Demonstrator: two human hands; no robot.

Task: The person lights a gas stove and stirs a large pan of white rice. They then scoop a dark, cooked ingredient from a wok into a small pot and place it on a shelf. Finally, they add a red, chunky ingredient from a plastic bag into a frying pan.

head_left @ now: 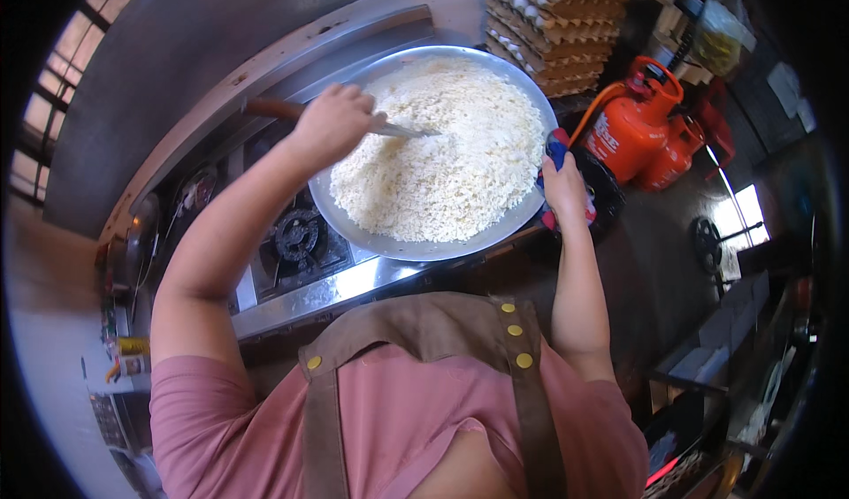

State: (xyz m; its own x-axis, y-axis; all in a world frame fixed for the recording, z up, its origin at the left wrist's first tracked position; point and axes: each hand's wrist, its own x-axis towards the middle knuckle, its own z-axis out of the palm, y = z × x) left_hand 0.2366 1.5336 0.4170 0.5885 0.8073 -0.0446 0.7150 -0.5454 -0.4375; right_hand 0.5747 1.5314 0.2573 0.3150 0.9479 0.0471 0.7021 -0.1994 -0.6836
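A wide, round metal pan [371,247] sits on the gas stove, filled with white, grainy food that looks like rice [457,167]. My left hand [338,128] is closed around a long metal utensil with a wooden handle [272,108]; the utensil's metal end [404,131] reaches into the food near the pan's middle. At the pan's right rim, my right hand [565,184] grips a folded blue and red cloth [556,147] against the edge. The utensil's tip is partly buried, so its shape cannot be told.
A gas burner [297,234] shows left of the pan on the steel stove [331,290]. Stacked egg trays [564,28] stand behind the pan at the right. Orange gas cylinders [627,134], one with a hose, stand right of the stove. A metal wall panel rises behind.
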